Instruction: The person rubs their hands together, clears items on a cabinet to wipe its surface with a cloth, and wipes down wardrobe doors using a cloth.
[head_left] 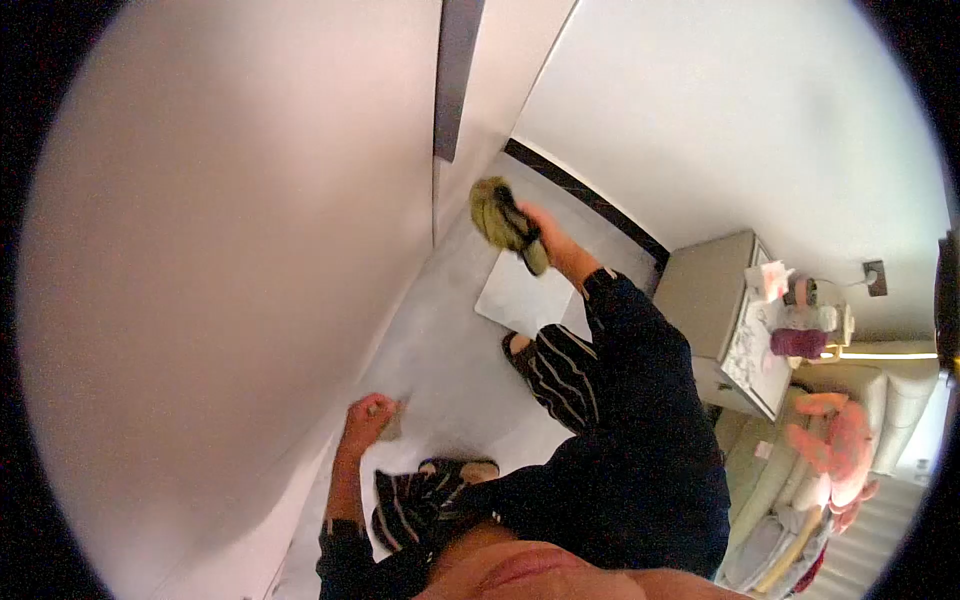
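My right hand (542, 228) is stretched out above the floor and closed around an olive-yellow slipper (493, 215) with dark parts. Its outline is a little blurred, so I cannot tell whether it is one slipper or two pressed together. Lower down and to the left, my left hand (369, 420) hangs beside the pale wall with its fingers curled in. A small greyish patch shows by its fingertips, too blurred to name. Under the slipper, a flat white square panel (525, 295) lies on the floor near my right foot.
Pale wall panels (220, 260) rise at left. Beside me at right stands a grey cabinet (705, 285) with a marble-look top carrying a purple item (798, 343) and other small things. Beyond it, a bed (760, 480) holds a pink plush toy (848, 455). My dark sandals are on the grey floor (440, 330).
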